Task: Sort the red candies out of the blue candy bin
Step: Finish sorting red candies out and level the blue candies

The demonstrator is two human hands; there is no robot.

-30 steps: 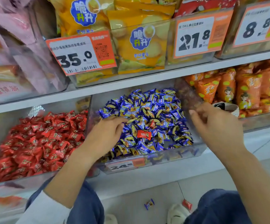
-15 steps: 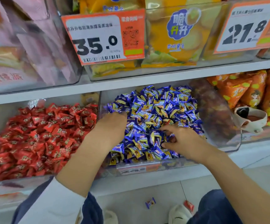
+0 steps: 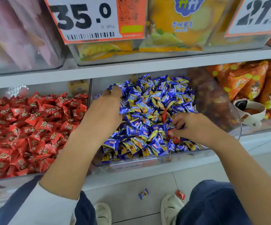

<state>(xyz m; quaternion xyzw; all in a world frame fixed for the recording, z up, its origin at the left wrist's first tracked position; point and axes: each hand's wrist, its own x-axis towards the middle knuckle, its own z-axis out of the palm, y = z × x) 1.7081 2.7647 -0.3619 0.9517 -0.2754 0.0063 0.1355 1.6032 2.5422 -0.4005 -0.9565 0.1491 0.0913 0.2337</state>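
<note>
blue bin [image 3: 147,161]: blue candies [image 3: 149,101], one red candy [image 3: 164,115] buried mid-pile
floor [image 3: 123,189]: two strays
hands: left hand [image 3: 102,114] flat on pile, right hand [image 3: 194,125] pinching a red one [image 3: 170,133]

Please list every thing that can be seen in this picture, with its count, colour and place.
blue candies: many, blue-yellow, middle clear bin
red candies: many, red, left bin
stray red candy: one, red, among the blue candies
floor candies: one blue, one red, by the shoes
price tags: two, orange-white, upper shelf
yellow bags: several, upper shelf
orange bags: several, right
left hand: rests on the blue candies
right hand: pinches a red wrapper
</note>
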